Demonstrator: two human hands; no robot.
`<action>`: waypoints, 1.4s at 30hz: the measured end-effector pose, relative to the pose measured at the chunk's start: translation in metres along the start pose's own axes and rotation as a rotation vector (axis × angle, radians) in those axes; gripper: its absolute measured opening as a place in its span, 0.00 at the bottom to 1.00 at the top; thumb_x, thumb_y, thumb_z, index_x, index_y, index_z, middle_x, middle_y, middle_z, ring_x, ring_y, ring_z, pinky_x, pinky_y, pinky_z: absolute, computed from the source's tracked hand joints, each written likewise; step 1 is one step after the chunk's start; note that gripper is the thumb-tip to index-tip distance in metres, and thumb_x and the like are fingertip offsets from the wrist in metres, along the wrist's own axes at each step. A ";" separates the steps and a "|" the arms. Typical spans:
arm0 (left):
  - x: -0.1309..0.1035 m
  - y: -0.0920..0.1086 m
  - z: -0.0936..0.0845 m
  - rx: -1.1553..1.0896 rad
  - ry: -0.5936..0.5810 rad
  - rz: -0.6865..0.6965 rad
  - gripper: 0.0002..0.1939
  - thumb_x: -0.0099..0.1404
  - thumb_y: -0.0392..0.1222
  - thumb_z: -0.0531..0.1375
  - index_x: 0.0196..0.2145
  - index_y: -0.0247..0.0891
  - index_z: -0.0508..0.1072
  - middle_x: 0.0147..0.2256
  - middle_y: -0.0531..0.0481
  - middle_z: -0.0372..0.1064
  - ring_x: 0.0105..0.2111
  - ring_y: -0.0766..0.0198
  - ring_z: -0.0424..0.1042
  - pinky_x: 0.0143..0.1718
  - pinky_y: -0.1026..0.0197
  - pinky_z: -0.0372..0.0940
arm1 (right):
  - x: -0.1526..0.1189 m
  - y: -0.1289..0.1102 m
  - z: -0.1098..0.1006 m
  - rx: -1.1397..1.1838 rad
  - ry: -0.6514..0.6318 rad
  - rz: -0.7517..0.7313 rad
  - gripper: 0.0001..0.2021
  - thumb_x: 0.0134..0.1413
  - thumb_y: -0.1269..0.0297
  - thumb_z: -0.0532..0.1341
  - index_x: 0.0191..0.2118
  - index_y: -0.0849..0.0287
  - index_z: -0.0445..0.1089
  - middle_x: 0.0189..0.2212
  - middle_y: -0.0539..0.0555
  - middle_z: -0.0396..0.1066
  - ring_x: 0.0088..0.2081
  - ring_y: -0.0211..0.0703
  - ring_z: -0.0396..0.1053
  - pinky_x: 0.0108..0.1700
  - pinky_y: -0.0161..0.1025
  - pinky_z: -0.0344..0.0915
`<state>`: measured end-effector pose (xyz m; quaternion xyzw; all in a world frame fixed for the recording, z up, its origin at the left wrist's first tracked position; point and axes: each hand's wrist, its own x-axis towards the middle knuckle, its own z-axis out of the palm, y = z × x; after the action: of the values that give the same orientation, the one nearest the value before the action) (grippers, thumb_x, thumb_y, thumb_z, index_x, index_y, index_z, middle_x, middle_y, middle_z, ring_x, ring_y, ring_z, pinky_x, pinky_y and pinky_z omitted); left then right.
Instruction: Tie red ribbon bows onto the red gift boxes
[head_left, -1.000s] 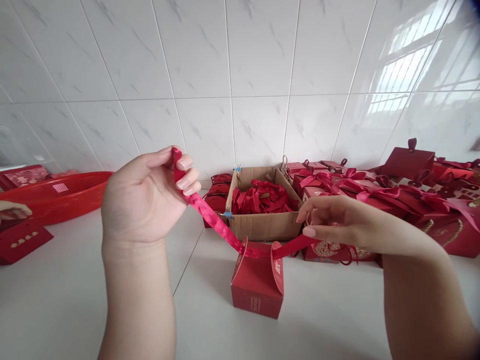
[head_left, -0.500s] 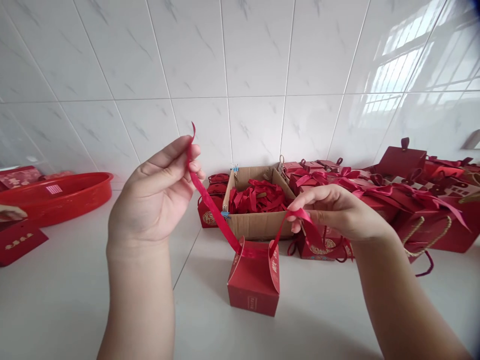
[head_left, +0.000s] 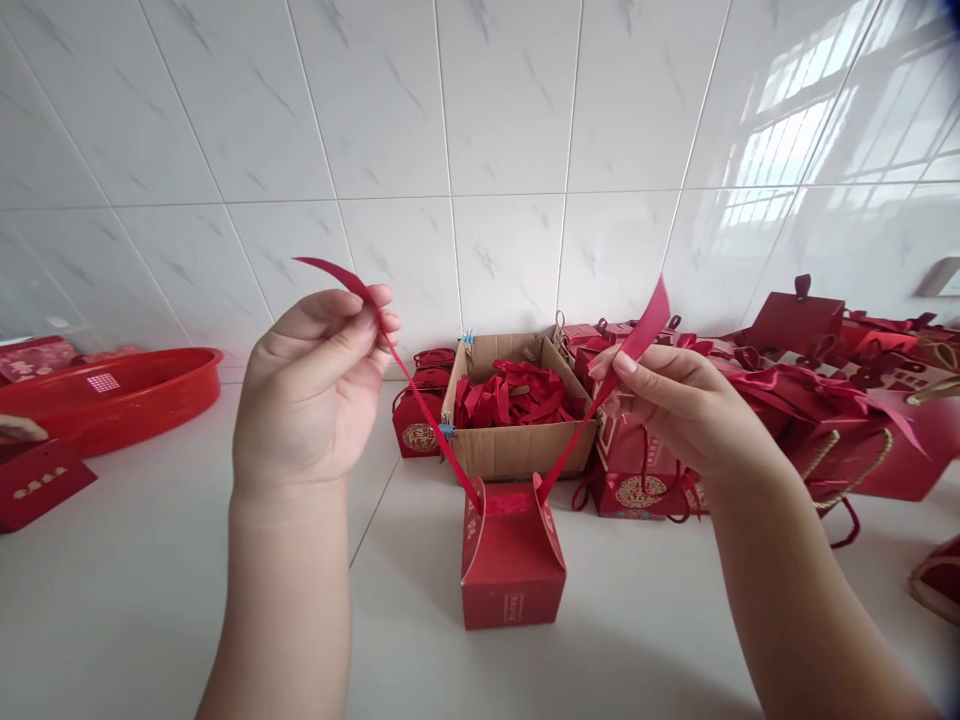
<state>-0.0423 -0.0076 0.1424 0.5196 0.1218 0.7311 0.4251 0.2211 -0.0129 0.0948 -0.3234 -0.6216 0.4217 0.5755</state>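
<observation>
A small red gift box (head_left: 513, 590) stands upright on the white tabletop in front of me. A red ribbon (head_left: 429, 410) runs through the top of the box, and its two ends rise in a V. My left hand (head_left: 319, 385) pinches one end between thumb and fingers, with a short tail pointing up and left. At the right, my right hand (head_left: 675, 400) pinches the other end, its tail sticking up past the thumb. Both hands are above the box and do not touch it.
Behind the gift box stands a cardboard box (head_left: 517, 450) full of red ribbons. Several red boxes and bags (head_left: 802, 410) crowd the right side. A red plastic basin (head_left: 150, 405) is at the left, near another person's hand (head_left: 21, 430) and a red card or bag (head_left: 45, 485). A tiled wall (head_left: 510, 100) closes the back.
My right hand has turned so its ribbon end points upward. Both sides of the ribbon are straighter now. The left tail has swung leftward, and the gift box has turned slightly.
</observation>
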 end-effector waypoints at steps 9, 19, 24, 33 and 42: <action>0.004 -0.006 -0.004 0.096 -0.006 0.036 0.15 0.55 0.23 0.60 0.32 0.41 0.79 0.32 0.54 0.75 0.29 0.71 0.70 0.33 0.67 0.67 | 0.000 -0.002 -0.003 0.022 0.117 -0.063 0.10 0.51 0.57 0.67 0.24 0.55 0.74 0.17 0.47 0.65 0.22 0.33 0.62 0.23 0.32 0.60; -0.009 -0.015 0.013 0.168 -0.060 0.147 0.08 0.52 0.30 0.67 0.27 0.43 0.79 0.31 0.56 0.76 0.30 0.70 0.74 0.38 0.67 0.71 | -0.005 -0.006 0.010 -0.071 0.115 -0.173 0.09 0.56 0.57 0.63 0.32 0.54 0.77 0.28 0.50 0.72 0.34 0.39 0.69 0.38 0.36 0.67; -0.020 -0.022 0.023 0.287 0.010 0.231 0.09 0.56 0.30 0.66 0.31 0.44 0.80 0.28 0.56 0.76 0.30 0.69 0.75 0.38 0.65 0.72 | -0.011 -0.007 0.023 -0.134 0.077 -0.196 0.09 0.58 0.57 0.60 0.35 0.50 0.77 0.32 0.50 0.73 0.37 0.41 0.69 0.40 0.38 0.67; -0.020 -0.020 0.022 0.348 -0.092 0.213 0.15 0.49 0.34 0.70 0.36 0.46 0.79 0.38 0.53 0.74 0.29 0.70 0.69 0.27 0.67 0.68 | -0.010 -0.008 0.019 -0.158 0.134 -0.215 0.09 0.57 0.56 0.61 0.35 0.51 0.78 0.32 0.51 0.73 0.38 0.45 0.70 0.42 0.43 0.67; -0.027 -0.031 0.026 0.487 -0.089 0.285 0.19 0.55 0.28 0.65 0.44 0.44 0.76 0.40 0.51 0.74 0.30 0.68 0.71 0.29 0.66 0.69 | -0.012 -0.011 0.018 -0.175 0.152 -0.180 0.10 0.58 0.56 0.60 0.36 0.52 0.78 0.32 0.52 0.73 0.36 0.45 0.70 0.40 0.45 0.67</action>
<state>-0.0022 -0.0155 0.1170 0.6498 0.2006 0.7093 0.1856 0.2060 -0.0307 0.0996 -0.3463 -0.6369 0.2870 0.6261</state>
